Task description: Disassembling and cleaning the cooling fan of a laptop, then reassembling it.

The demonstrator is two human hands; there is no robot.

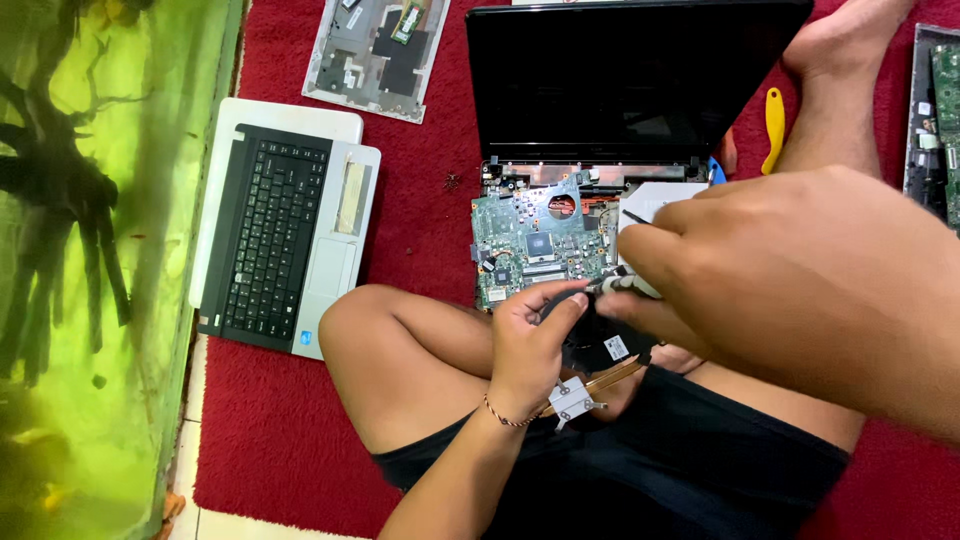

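Between both hands, cooling fan.

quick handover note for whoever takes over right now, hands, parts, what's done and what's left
Left hand: holds the black laptop cooling fan with copper heat pipe over the lap.
Right hand: pinches a small white tube-like item at the fan; what it is cannot be told.
Opened black laptop with bare green motherboard lies ahead on the red carpet.
Done: keyboard cover off, fan out.
Left: fan not refitted, laptop not closed.
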